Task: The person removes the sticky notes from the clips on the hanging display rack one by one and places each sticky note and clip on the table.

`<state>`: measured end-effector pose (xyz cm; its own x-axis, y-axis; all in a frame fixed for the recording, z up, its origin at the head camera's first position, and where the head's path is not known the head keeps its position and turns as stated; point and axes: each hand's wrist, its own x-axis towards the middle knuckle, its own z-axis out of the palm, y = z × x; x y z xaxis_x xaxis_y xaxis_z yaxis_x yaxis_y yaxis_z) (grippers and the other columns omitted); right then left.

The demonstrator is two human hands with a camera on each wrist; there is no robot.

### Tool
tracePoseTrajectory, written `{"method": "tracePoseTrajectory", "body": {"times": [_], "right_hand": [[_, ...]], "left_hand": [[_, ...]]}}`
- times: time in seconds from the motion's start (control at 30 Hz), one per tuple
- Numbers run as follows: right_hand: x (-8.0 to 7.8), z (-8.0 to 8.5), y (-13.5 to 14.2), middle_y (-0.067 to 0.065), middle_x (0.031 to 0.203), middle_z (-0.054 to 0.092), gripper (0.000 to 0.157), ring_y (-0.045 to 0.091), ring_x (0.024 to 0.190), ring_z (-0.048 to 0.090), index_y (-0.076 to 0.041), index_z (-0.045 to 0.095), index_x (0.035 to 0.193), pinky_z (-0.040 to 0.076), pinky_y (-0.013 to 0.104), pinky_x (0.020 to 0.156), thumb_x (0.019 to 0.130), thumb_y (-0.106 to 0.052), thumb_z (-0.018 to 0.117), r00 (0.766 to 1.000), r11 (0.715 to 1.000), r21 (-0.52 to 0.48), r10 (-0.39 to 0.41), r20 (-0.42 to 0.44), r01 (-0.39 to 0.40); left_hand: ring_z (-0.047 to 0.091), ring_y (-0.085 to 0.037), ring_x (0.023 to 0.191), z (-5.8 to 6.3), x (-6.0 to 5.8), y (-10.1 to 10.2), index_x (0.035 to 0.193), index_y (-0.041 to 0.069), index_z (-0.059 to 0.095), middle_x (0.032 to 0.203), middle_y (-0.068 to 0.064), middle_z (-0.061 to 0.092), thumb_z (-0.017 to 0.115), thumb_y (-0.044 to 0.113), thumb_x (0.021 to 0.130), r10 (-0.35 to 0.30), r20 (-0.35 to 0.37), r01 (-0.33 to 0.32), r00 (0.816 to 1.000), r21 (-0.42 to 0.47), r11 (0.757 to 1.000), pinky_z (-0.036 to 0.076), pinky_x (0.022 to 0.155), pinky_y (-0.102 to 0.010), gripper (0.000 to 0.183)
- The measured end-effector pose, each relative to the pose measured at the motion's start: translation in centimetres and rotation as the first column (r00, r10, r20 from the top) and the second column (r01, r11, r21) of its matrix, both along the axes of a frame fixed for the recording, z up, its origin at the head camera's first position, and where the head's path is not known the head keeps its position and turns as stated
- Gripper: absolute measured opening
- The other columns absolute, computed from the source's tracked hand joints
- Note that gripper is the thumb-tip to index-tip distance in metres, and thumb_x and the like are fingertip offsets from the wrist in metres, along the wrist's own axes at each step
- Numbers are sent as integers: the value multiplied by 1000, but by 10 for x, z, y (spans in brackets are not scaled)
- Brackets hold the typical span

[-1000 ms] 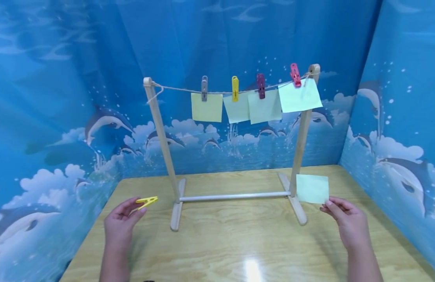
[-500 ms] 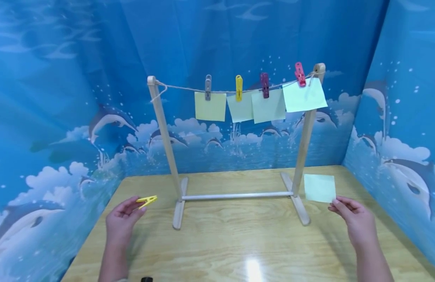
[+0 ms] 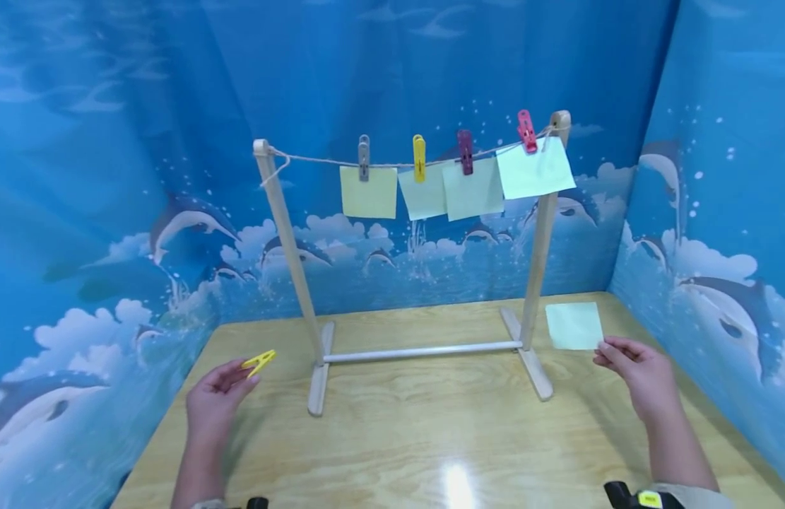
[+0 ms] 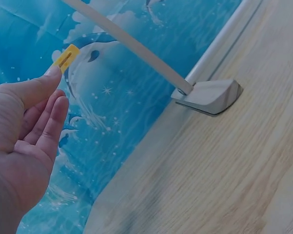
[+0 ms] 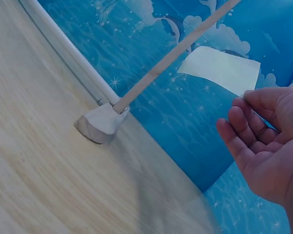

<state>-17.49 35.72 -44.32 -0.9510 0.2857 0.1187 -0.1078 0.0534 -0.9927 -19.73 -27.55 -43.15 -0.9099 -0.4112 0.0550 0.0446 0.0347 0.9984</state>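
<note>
My left hand (image 3: 217, 396) pinches a yellow clothespin (image 3: 259, 362) between thumb and fingers, left of the wooden rack. In the left wrist view the clothespin (image 4: 66, 58) pokes out past the thumb tip. At the right, my right hand (image 3: 636, 371) pinches a pale green paper square (image 3: 574, 326) by its lower right corner. The paper (image 5: 222, 69) spreads away from the fingertips in the right wrist view. Between the hands, a string (image 3: 322, 160) on the rack carries several paper sheets under a grey clothespin (image 3: 364, 158), a yellow one, a purple one (image 3: 465, 152) and a red one (image 3: 527, 131).
The rack has a left post (image 3: 287, 240), a right post (image 3: 540, 247) and a white crossbar (image 3: 424, 353) low over the wooden table (image 3: 392, 438). Blue dolphin-print curtains (image 3: 392, 63) hang behind and on both sides.
The right hand has shifted right and slightly up with its paper, away from the right post. The left hand still holds the clothespin, now tilted a little more. The head view has shifted slightly.
</note>
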Motion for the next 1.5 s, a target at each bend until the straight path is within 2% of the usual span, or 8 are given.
{"method": "tracePoseTrajectory", "body": {"times": [0.17, 0.27, 0.4, 0.6, 0.87, 1.03, 1.2, 1.5], "right_hand": [[-11, -4, -2, -9, 84, 70, 6, 6, 74, 69, -20, 72, 96, 54, 12, 72, 94, -16, 67, 1000, 999, -50, 14, -15, -14], [-17, -7, -2, -9, 83, 70, 5, 6, 75, 69, -18, 70, 98, 54, 13, 72, 94, -18, 67, 1000, 999, -39, 2, 8, -1], [-26, -13, 1, -12, 84, 69, 20, 4, 76, 68, -8, 65, 109, 54, 14, 73, 96, -23, 63, 997, 997, 77, -29, 66, 24], [-38, -25, 6, -11, 91, 68, 45, 0, 80, 66, 14, 49, 129, 55, 18, 78, 101, -21, 55, 992, 978, 206, -31, 120, 6], [-41, -33, 13, -11, 89, 67, 43, 0, 80, 65, 14, 48, 128, 56, 21, 76, 101, -18, 55, 991, 982, 191, -27, 134, 1], [-43, -39, 16, -19, 83, 65, 39, 5, 78, 62, 9, 54, 123, 56, 23, 65, 99, -21, 58, 983, 983, 184, -50, 177, 17], [-49, -48, 15, -15, 82, 65, 45, 6, 74, 60, 13, 52, 127, 55, 24, 61, 99, -21, 59, 976, 975, 220, -79, 205, 32], [-45, -66, 13, -9, 83, 64, 44, 6, 73, 60, 15, 50, 129, 56, 22, 63, 99, -15, 59, 965, 976, 207, -112, 239, 62]], "left_hand": [[67, 0, 83, -2, -3, -5, 122, -4, 61, 92, 7, 73, 79, -3, 78, 33, 47, -30, 998, -69, 997, 55, 75, -16, 48], [67, 0, 84, -6, -5, -7, 123, -4, 60, 93, 5, 73, 78, -5, 78, 5, 58, -1, 998, -62, 998, 55, 75, -17, 48], [67, -2, 85, -11, -13, -8, 124, -5, 59, 96, 0, 73, 76, -7, 79, -38, 67, 41, 997, -49, 998, 55, 77, -19, 48], [66, -1, 82, -22, -26, -9, 125, -4, 58, 96, 0, 71, 75, -8, 79, 1, 115, 6, 993, -63, 998, 56, 76, -19, 49], [65, 2, 79, -37, -44, -3, 125, -1, 59, 96, 2, 69, 77, -3, 80, 52, 172, -33, 984, -112, 993, 55, 74, -16, 48], [63, 4, 75, -47, -52, 1, 124, -2, 60, 112, -17, 67, 76, -4, 81, 68, 162, -41, 984, -164, 986, 55, 72, -15, 46], [62, 7, 73, -62, -57, 2, 122, -3, 62, 118, -24, 63, 77, -2, 81, 63, 174, -24, 983, -221, 975, 55, 70, -14, 44], [70, -16, 86, -78, -56, 7, 120, -1, 64, 114, -23, 66, 78, 1, 80, 84, 210, -7, 974, -342, 940, 55, 68, -16, 43]]}}
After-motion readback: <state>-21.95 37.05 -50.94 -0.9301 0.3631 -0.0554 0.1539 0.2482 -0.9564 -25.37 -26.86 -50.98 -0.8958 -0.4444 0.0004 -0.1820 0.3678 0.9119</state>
